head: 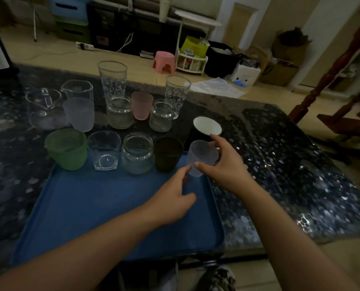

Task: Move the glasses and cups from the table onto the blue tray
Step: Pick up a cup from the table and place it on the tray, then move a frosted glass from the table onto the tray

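My right hand [223, 162] grips a frosted clear cup [202, 154] over the far right corner of the blue tray [95, 206]. My left hand [172, 198] hovers over the tray with its fingertips near the cup's base, holding nothing. At the tray's far edge stand a green cup [67, 149], a square clear glass [104, 150], a glass jar [137, 153] and a dark cup [168, 154]. Further back on the table are a pink cup [142, 105], a frosted cup [79, 114], two tall patterned glasses [112, 80] [178, 93], two jars and two clear pitchers.
A white-lined cup [207, 126] sits on the dark speckled table [290, 164] just behind my right hand. Beyond the table's far edge the floor holds a pink stool [164, 61], a rack and bags. A wooden chair [347, 114] stands at the right.
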